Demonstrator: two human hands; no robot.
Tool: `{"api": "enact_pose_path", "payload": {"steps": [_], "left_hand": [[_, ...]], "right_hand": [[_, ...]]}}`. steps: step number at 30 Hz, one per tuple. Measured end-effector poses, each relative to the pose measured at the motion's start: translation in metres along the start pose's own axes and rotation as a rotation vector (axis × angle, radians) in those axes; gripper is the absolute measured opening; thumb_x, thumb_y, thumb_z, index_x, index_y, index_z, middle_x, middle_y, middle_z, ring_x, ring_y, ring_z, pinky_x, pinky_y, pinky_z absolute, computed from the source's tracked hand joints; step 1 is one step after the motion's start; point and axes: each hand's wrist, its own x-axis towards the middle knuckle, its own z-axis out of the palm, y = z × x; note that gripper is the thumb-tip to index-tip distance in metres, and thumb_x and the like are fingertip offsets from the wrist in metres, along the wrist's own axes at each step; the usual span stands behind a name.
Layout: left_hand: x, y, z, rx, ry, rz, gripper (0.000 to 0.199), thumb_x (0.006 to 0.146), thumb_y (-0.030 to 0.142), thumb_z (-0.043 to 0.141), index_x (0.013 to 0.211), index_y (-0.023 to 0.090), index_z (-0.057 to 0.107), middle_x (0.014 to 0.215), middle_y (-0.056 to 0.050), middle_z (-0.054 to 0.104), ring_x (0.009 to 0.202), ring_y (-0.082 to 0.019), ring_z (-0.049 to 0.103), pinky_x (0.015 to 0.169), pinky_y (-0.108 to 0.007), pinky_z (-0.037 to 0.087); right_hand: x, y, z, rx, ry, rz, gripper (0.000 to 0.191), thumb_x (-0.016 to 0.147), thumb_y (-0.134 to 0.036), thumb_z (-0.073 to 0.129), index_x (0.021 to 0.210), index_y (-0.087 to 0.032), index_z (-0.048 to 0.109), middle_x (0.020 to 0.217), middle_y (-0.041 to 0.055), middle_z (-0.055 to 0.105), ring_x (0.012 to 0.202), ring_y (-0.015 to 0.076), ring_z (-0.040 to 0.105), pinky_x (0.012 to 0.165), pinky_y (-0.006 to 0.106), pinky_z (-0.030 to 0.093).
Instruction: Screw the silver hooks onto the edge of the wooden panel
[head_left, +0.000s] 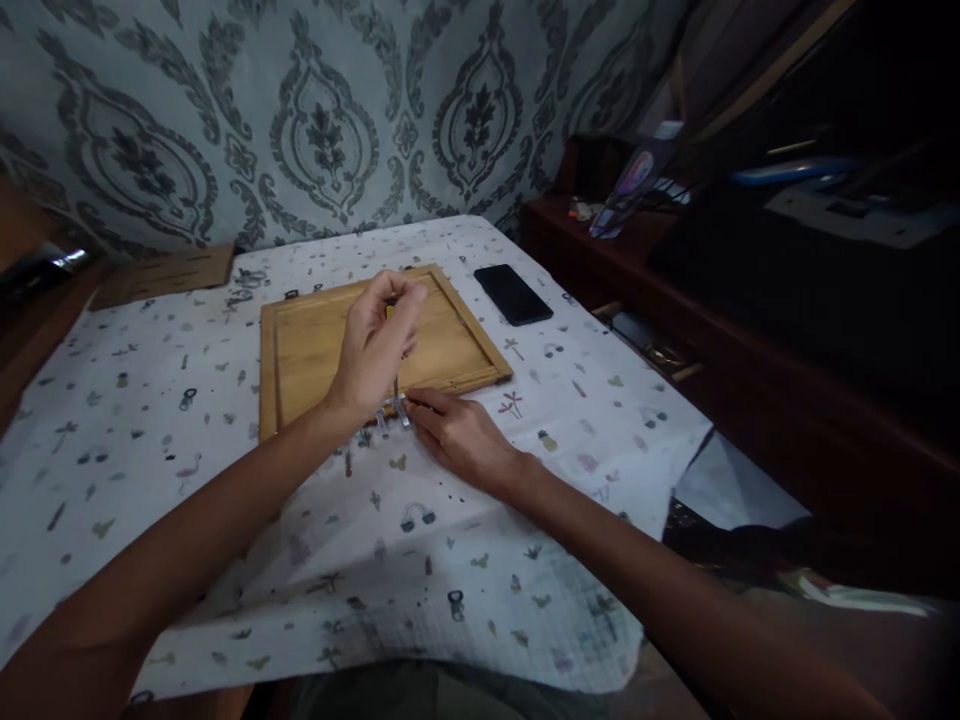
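Note:
A framed wooden panel (307, 345), like a small cabinet door, lies flat on the patterned cloth. My left hand (379, 340) is closed around a screwdriver (396, 384); a bit of yellow handle shows between the fingers, and the thin shaft points down. Its tip meets a small metal hinge (401, 412) at the panel's near edge. From the right, my right hand (461, 430) has its fingertips pressed together against that hinge, steadying it at the edge. The fingers partly cover the hinge, so its far side is hidden.
A black phone (514, 294) rests on the white printed tablecloth (465, 540) right of the panel. Flat brown cardboard (166, 275) lies at the back left. A dark red wooden cabinet (622, 275) with things on top stands along the right, an open drawer below. A patterned wall borders the far side.

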Motion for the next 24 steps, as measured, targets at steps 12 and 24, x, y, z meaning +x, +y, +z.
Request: {"api": "enact_pose_path", "payload": {"steps": [12,24], "left_hand": [[0.014,0.019,-0.015,-0.042,-0.419,-0.258,0.006,0.087,0.018,0.052,0.091,0.020,0.056,0.048,0.011,0.031,0.040,-0.008,0.024,0.043,-0.021,0.025],[0.003,0.023,-0.005,0.018,-0.036,-0.205,0.012,0.098,0.020,0.052,0.086,0.020,0.052,0.061,0.007,0.036,0.051,-0.008,0.036,0.048,-0.019,0.034]], "right_hand": [[0.001,-0.002,-0.002,-0.048,-0.025,-0.013,0.025,0.093,-0.008,0.055,0.112,-0.010,0.071,0.122,0.0176,0.073,0.093,0.0249,0.074,0.073,0.034,0.059],[0.001,-0.001,-0.004,-0.044,-0.013,-0.031,0.026,0.095,-0.007,0.051,0.113,-0.008,0.070,0.123,0.0186,0.072,0.095,0.0265,0.075,0.072,0.034,0.061]]}}
